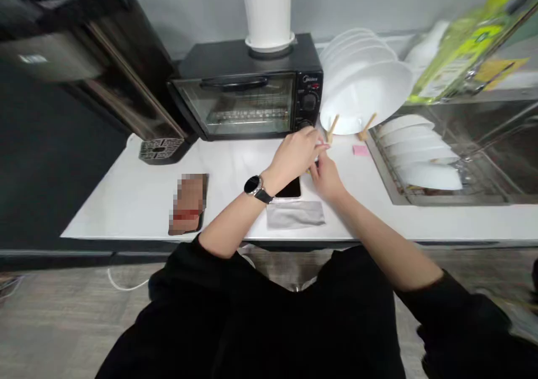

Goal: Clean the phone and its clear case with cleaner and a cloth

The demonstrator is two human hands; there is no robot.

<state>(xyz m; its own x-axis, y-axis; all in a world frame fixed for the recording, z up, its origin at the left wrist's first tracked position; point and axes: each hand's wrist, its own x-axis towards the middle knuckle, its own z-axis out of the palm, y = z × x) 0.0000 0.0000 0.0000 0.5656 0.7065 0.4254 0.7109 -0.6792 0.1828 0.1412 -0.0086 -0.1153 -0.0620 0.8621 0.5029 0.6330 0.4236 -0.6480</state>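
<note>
My left hand, with a black watch on its wrist, reaches over the counter just in front of the toaster oven. Against it sits my right hand, and the fingertips of both meet. My fingers are closed around something small that I cannot make out; bits of white and yellow show between them. Partly under my left wrist lies a phone with a dark screen. A folded grey cloth rests nearer the counter's front edge. To the right of my hands is a small pink block.
Behind my hands stands the black toaster oven, a white cylinder on top. White plates lean in a wooden rack; more bowls sit by the sink. A dark machine and a blurred-out flat object are left.
</note>
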